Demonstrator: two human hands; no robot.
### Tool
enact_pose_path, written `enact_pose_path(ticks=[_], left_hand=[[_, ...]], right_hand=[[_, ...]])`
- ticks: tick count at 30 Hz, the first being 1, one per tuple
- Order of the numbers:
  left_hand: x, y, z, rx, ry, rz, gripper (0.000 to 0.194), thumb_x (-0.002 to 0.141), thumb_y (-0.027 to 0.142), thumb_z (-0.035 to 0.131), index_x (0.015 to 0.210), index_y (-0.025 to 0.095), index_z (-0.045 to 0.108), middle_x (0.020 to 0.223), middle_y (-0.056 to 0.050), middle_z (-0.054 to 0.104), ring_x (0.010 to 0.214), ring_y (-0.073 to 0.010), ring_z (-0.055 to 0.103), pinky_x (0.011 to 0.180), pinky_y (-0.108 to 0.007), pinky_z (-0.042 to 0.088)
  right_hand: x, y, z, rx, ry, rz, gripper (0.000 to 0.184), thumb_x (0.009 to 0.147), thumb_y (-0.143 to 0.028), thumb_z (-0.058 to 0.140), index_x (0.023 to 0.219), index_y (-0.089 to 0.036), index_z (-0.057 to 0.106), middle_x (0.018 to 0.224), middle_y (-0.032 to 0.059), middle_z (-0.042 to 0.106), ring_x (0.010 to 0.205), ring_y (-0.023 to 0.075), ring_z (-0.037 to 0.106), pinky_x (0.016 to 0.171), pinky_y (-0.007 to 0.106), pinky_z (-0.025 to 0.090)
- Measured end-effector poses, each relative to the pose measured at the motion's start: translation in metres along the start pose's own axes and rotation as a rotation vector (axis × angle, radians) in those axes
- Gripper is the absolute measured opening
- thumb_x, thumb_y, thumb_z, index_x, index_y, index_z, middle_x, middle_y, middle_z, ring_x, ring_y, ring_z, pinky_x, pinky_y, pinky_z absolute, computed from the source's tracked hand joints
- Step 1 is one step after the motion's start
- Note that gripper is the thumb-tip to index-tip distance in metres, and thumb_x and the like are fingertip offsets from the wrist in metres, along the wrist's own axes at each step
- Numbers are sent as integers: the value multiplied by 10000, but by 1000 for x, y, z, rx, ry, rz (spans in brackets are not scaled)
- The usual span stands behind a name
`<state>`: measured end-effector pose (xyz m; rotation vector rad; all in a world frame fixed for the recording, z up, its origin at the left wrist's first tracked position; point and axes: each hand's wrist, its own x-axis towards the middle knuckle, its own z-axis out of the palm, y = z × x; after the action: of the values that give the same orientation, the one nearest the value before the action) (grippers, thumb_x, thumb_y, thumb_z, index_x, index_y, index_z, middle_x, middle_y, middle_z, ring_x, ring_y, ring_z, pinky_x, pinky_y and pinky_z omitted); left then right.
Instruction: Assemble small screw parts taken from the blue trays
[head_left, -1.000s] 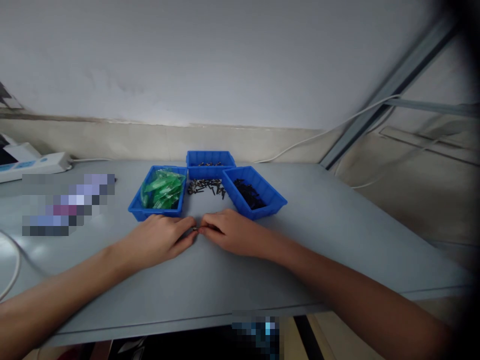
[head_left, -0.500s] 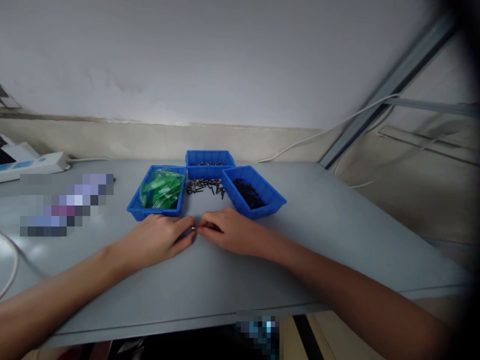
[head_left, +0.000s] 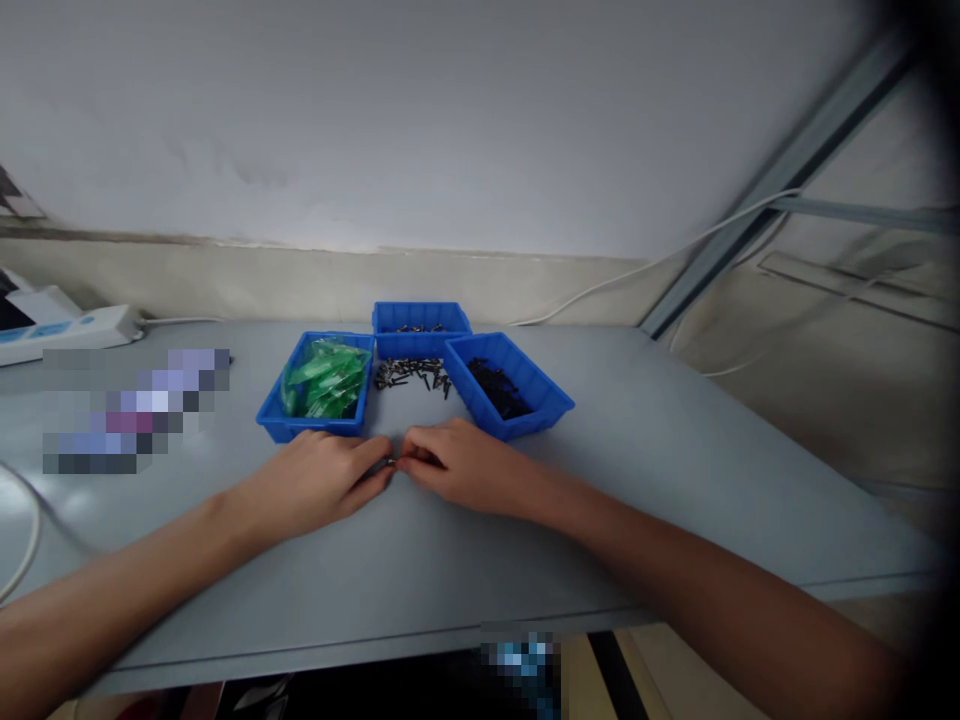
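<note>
My left hand [head_left: 322, 480] and my right hand [head_left: 465, 465] meet fingertip to fingertip above the grey table. Pinched between them is a tiny shiny metal piece [head_left: 391, 461], mostly covered by the fingers; its exact kind is too small to tell. Just beyond the hands lies a loose pile of small black-and-metal screw-like parts [head_left: 412, 374]. A blue bin with green plastic bags [head_left: 324, 380] stands past my left hand. Past my right hand, a tilted-looking blue bin [head_left: 551, 408] contains small black parts [head_left: 499, 388].
A third blue bin [head_left: 421, 345] at the back holds small metal parts. On the left are a white power strip [head_left: 90, 330] and a pixelated item [head_left: 139, 410]. A white cable [head_left: 585, 295] runs along the wall to a metal frame [head_left: 720, 240] at right.
Both hands stay in nearly the same place. The fingertips have shifted slightly, and less of the metal piece shows between them.
</note>
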<state>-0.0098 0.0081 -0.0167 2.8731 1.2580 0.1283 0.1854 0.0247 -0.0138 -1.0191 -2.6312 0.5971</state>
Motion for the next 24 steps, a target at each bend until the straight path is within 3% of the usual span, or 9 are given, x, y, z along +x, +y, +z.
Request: enact_pose_path(ticks=[24], left_hand=[[0,3,-4,15,-21,-4,276,896,345,311,814,180,517,607,-1,575,549,-139,574,476,-252,316]], right_hand=[[-1,1,0,22,16,-35,152,849,-251,456,730,-168,500,650,-23,566,575,88,477,519,225,279]])
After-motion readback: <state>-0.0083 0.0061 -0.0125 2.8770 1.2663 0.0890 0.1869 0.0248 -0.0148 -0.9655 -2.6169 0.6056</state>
